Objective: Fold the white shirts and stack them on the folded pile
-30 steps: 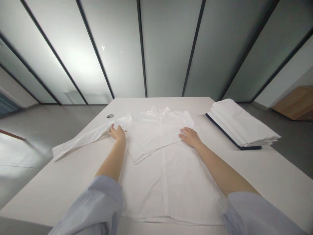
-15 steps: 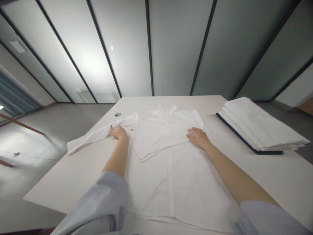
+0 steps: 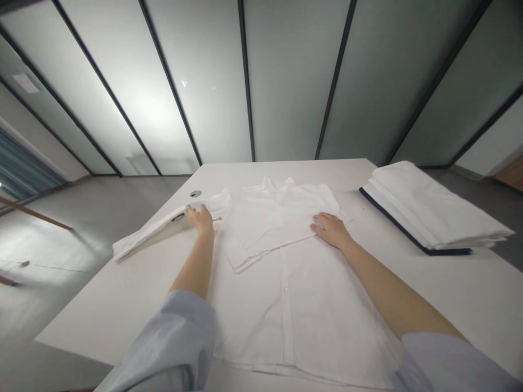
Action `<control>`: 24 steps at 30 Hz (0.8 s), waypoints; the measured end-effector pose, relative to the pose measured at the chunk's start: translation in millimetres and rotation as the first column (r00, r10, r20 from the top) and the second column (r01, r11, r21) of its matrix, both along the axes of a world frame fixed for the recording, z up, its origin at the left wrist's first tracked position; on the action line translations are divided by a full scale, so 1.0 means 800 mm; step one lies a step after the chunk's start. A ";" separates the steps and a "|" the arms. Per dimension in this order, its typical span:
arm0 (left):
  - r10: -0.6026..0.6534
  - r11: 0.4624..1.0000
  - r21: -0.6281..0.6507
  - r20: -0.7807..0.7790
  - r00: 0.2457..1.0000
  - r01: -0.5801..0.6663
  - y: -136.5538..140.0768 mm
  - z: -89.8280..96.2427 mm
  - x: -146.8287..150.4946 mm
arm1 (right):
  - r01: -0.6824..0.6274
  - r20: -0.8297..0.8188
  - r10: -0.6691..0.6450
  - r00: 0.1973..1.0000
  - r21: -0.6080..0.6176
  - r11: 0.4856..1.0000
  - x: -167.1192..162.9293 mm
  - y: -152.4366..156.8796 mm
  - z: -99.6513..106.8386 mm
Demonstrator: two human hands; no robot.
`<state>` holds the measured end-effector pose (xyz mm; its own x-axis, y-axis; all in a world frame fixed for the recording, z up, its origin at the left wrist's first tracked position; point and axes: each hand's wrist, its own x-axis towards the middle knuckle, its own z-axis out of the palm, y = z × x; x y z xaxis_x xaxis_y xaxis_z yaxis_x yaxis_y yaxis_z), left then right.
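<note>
A white button-front shirt [image 3: 302, 305] lies spread on the table, collar at the far end and hem nearest me. One sleeve [image 3: 253, 239] is folded across its chest; the other sleeve [image 3: 143, 234] stretches out to the left. My left hand [image 3: 200, 218] pinches that left sleeve partway along and holds it slightly off the table, with a small dark mark showing beneath it. Resting flat on the folded sleeve at the right side of the chest, my right hand [image 3: 330, 228] has its fingers extended.
A stack of folded white cloth [image 3: 433, 207] with a dark layer underneath sits on the white table [image 3: 461, 294] at the right. A round grey fitting [image 3: 195, 194] is set in the tabletop at far left. Frosted glass panels [image 3: 286, 81] stand beyond.
My left hand has raised the left sleeve a little, uncovering the dark mark below. My right hand stays in place. The view has shifted slightly.
</note>
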<state>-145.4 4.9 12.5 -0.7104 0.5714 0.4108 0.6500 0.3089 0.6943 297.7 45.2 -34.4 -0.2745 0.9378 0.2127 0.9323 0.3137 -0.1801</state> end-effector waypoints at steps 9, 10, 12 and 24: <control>-0.927 0.362 -0.617 -0.159 0.340 0.699 -0.023 -0.015 0.169 | 0.018 0.027 -0.018 0.999 -0.022 1.000 -0.002 -0.006 0.004; -0.931 0.354 -0.617 -0.160 0.329 0.703 -0.024 -0.019 0.173 | 0.023 0.033 -0.022 0.999 -0.026 0.999 -0.003 -0.007 0.007; -0.924 0.374 -0.605 -0.176 0.340 0.703 -0.024 -0.022 0.172 | 0.022 0.047 -0.020 0.999 -0.034 0.999 -0.005 -0.009 0.013; -0.909 0.412 -0.581 -0.207 0.362 0.702 -0.023 -0.023 0.169 | -0.455 0.047 0.453 0.890 0.060 0.888 -0.141 -0.004 0.092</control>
<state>-10.5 -13.6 -5.7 0.3955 0.9080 0.1384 0.8782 -0.4179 0.2325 185.1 42.0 39.5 -0.6742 0.6930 0.2554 0.6899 0.7143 -0.1170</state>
